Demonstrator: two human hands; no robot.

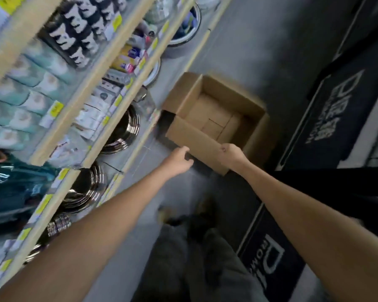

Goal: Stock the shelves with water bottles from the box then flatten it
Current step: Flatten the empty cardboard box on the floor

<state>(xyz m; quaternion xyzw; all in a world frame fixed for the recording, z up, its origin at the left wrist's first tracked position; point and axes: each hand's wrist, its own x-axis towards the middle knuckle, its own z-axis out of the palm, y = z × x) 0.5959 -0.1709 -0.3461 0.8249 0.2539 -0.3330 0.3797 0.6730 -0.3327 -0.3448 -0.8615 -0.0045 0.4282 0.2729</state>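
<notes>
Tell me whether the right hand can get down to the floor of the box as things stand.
Probably yes. The right hand already grips the near flap of the box, the top is open, and nothing shows inside over its floor.

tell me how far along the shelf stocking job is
Unloading looks done: the box shows only its bare bottom. In hand: the left hand and right hand grip its near flap. Left: flattening, since the box stands open on the floor.
</notes>
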